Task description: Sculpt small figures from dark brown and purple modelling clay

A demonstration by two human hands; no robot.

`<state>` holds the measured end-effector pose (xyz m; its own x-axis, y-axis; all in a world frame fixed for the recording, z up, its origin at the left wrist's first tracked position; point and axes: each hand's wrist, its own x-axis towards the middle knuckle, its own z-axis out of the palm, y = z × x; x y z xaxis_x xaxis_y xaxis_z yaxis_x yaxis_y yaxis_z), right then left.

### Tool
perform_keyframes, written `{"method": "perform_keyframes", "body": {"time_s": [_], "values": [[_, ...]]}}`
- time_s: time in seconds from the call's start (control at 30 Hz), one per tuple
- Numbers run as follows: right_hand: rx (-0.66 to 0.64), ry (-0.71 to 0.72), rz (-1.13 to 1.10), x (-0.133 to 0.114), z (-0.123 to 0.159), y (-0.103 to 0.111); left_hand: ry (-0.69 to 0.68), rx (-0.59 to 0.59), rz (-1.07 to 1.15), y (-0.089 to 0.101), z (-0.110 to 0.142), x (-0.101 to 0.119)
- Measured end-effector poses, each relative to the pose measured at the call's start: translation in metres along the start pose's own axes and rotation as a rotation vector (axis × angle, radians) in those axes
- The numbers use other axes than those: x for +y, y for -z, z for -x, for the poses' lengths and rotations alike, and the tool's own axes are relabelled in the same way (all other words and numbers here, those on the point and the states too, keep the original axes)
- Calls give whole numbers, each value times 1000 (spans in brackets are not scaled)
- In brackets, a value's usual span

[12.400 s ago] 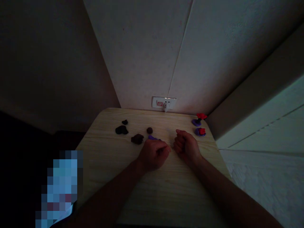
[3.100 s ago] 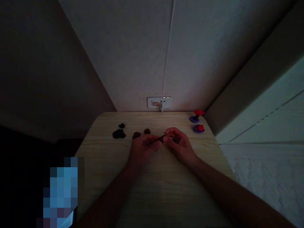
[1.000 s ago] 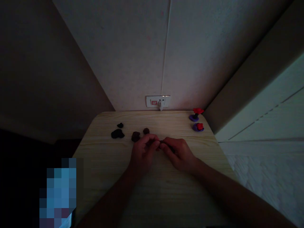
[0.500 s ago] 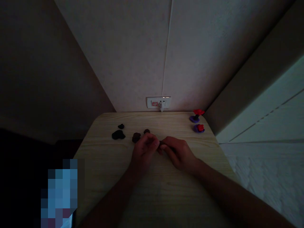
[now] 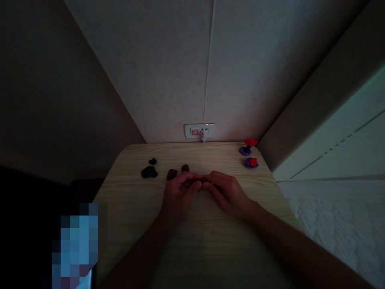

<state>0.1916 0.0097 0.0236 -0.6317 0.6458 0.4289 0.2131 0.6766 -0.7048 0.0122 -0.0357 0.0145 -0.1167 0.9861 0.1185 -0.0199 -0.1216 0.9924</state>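
Over the middle of the table my left hand [image 5: 179, 197] and my right hand [image 5: 227, 193] meet at the fingertips. Both are closed in a pinch on one small dark brown piece of modelling clay [image 5: 203, 181], mostly hidden by the fingers. Just beyond my left hand lie two brown clay lumps, a larger one [image 5: 172, 174] partly covered by the fingers and a smaller one [image 5: 185, 168]. Farther left are a large black clay lump [image 5: 149, 172] and a small black one [image 5: 152, 161].
At the table's [image 5: 180, 253] back right corner stands a red clay shape on a purple base [image 5: 246, 151]. Nearer is a red lump in a purple piece [image 5: 252, 162]. A wall socket [image 5: 194, 131] with a plug sits behind the table. A white cabinet [image 5: 337, 136] rises at right.
My left fingers have stretched forward over the brown piece, and their tips now meet those of my right hand more closely. The lumps on the table stay put.
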Motion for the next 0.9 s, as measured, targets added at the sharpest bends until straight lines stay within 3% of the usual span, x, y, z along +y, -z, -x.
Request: {"method": "perform_keyframes", "body": {"time_s": [0.2, 0.4, 0.57, 0.67, 0.77, 0.9], "values": [[41, -173, -207, 1, 1, -5, -186, 59, -262, 0, 3, -3], [117, -344, -473, 3, 0, -12, -246, 117, -278, -1, 5, -1], [165, -276, -350, -1, 1, -9, -121, 63, -117, -1, 5, -2], [181, -125, -136, -2, 3, -5, -21, 41, 69, -3, 3, -1], [202, 15, -9, 1, 4, -3, 36, 42, 94, -4, 0, 1], [227, -37, 18, 6, 7, -4, 59, 64, 38, -4, -1, 2]]}}
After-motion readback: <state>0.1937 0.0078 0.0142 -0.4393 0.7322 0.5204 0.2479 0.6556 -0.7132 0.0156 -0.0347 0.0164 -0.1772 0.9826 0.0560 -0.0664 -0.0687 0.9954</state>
